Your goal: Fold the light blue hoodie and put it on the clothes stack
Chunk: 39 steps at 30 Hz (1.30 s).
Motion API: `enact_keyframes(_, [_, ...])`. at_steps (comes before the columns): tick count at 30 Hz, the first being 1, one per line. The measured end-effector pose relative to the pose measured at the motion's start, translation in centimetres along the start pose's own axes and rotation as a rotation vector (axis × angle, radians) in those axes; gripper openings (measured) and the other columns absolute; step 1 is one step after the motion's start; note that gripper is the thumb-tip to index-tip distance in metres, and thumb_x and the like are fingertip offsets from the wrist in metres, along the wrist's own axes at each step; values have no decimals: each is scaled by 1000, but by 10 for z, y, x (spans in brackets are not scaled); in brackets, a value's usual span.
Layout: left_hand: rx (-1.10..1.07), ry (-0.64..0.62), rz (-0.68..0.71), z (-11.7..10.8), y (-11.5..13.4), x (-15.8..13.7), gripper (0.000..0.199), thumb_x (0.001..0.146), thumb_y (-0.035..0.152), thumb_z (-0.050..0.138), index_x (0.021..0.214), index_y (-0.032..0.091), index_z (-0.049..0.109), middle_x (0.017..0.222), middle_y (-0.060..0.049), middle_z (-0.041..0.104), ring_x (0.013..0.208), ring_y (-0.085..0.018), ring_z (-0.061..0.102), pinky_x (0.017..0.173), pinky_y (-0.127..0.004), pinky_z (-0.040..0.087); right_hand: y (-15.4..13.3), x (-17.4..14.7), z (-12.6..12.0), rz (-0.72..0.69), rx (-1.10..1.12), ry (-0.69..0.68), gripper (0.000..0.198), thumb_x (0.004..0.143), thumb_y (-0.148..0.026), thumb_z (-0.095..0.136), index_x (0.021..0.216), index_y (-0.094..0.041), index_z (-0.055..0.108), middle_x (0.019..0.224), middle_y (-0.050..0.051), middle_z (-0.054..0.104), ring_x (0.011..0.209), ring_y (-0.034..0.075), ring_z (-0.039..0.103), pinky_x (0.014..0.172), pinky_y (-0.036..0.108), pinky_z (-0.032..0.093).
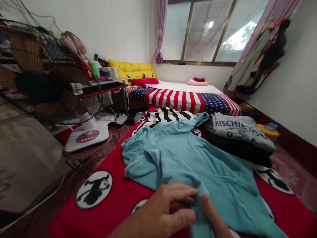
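Lying unfolded, the teal shirt sits beside already folded clothes; left hand half-curled, right hand partly hidden, fingers' hold unclear.

Daylight enters through the far window, whose right pane glares almost white; 1 small bright spot shines in the middle pane. Indoors the light is soft and rather dim, darker at left below the stool. Shallow shadows line the teal garment. The near left hand and right hand look slightly blurred. Wide-angle distortion stretches the left fan.
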<state>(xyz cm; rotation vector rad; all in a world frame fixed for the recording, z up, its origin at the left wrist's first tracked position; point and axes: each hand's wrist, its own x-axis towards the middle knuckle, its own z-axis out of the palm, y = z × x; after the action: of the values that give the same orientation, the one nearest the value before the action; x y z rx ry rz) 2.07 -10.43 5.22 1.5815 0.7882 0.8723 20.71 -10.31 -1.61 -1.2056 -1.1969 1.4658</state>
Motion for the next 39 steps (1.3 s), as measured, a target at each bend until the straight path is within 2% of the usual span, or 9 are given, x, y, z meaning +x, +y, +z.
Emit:
enact_keyframes(3, [56, 62, 10, 11, -10, 0, 26, 87, 35, 61, 105, 22, 74, 99, -7, 74, 87, -18, 69, 75, -24, 54, 4, -7, -18, 154, 66, 102, 52, 66, -67, 71, 95, -24, 69, 95, 9, 72, 82, 26, 70, 70, 36, 59])
enact_keyframes(8, [508, 441, 121, -53, -33, 12, 19, 88, 28, 56, 94, 22, 73, 95, -5, 73, 91, -19, 66, 84, -30, 52, -2, -15, -59, 304, 92, 236, 43, 64, -49, 81, 91, -19, 65, 73, 2, 69, 59, 17, 65, 58, 28, 56])
enact_keyframes(13, [996, 308, 43, -114, -78, 27, 58, 67, 10, 70, 123, 23, 62, 121, -9, 62, 111, -26, 57, 98, -42, 45, -7, -7, -88, 238, 87, 333, 43, 55, -45, 83, 85, -20, 68, 68, 3, 70, 56, 21, 66, 54, 31, 56])
enact_keyframes(17, [1119, 237, 69, -119, -91, 22, 30, 76, 5, 56, 95, 23, 71, 93, -5, 66, 91, -22, 60, 82, -34, 47, -17, 5, -115, 232, 35, 339, 41, 53, -40, 80, 87, -20, 71, 73, 5, 73, 64, 24, 69, 62, 34, 57])
enact_keyframes(25, [1000, 108, 4, -105, -65, 13, 19, 85, 22, 52, 86, 24, 71, 81, -2, 69, 77, -17, 63, 74, -28, 46, -36, 14, -188, 113, -1037, 526, 37, 61, -46, 65, 86, -21, 74, 83, 10, 74, 81, 36, 68, 70, 45, 52])
enact_keyframes(28, [1020, 362, 58, -108, -67, 20, 24, 88, 32, 49, 88, 22, 71, 92, -5, 70, 89, -21, 64, 82, -31, 45, -38, 21, -173, -84, -1401, 654, 35, 74, -40, 54, 97, -19, 71, 94, 14, 71, 84, 34, 66, 71, 45, 49])
enact_keyframes(32, [1031, 556, -114, -120, -79, 24, 37, 89, 44, 43, 90, 20, 72, 94, -8, 72, 90, -25, 66, 82, -33, 47, -40, 53, -104, -441, -1169, 419, 23, 83, -28, 49, 95, -21, 67, 97, 7, 67, 77, 20, 64, 73, 34, 49])
enact_keyframes(35, [969, 551, -255, -126, -89, 17, 42, 88, 50, 43, 88, 22, 73, 92, -7, 75, 90, -25, 68, 80, -32, 49, -35, 90, -49, -462, -953, 167, 17, 84, -22, 51, 90, -22, 67, 96, 4, 66, 74, 15, 62, 70, 29, 49])
enact_keyframes(39, [802, 524, -209, -127, -93, 4, 38, 75, 53, 61, 94, 23, 74, 98, -5, 75, 95, -25, 68, 85, -33, 51, -20, 138, -3, -401, -936, 184, 24, 82, -28, 61, 103, -18, 67, 100, 8, 68, 80, 20, 63, 76, 33, 47])
